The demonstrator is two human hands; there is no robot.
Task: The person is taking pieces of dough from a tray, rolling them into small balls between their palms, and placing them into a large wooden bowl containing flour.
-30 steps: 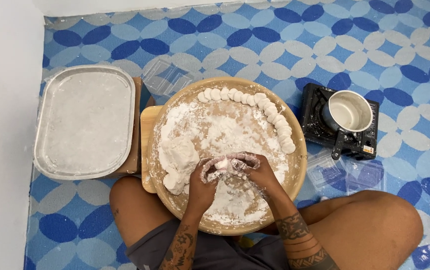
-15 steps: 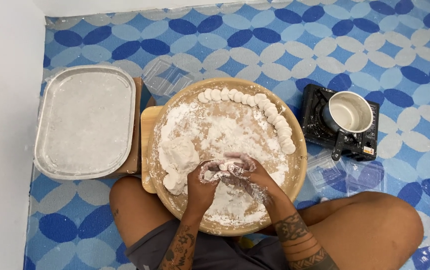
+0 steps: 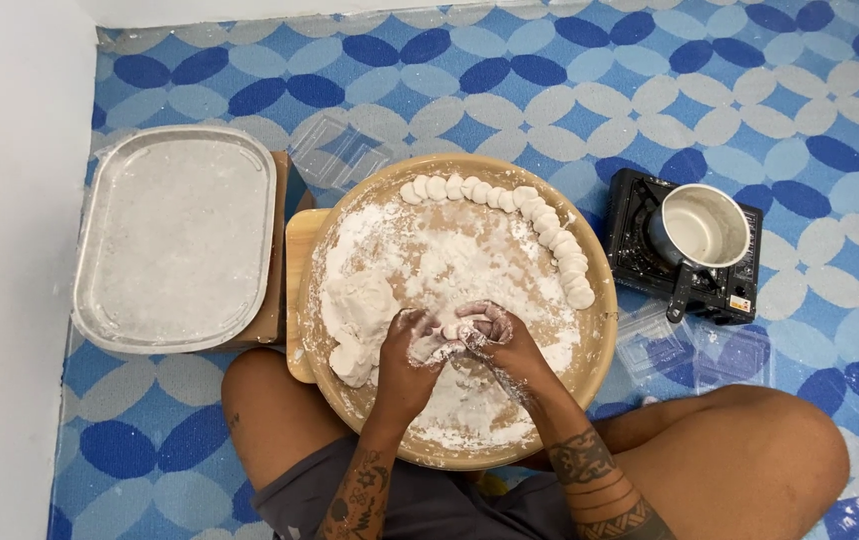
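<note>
A round wooden board [image 3: 595,330] dusted with flour lies across my lap. My left hand [image 3: 405,360] and my right hand [image 3: 500,340] meet over its middle, both floured, pinching a small piece of white dough [image 3: 452,331] between the fingers. A large lump of dough [image 3: 355,315] rests on the board's left side, just left of my left hand. Several small shaped dough pieces [image 3: 540,215] curve in a row along the far and right rim of the board.
A floured metal tray [image 3: 175,235] sits on a wooden stand to the left. A black portable stove with a small pot [image 3: 700,230] stands to the right. Clear plastic containers [image 3: 335,150] lie behind the board, and others [image 3: 695,350] by my right knee. A white wall runs along the left.
Both hands have stayed over the board's middle, shifting slightly toward me as the fingers work the small dough piece. Nothing else has moved.
</note>
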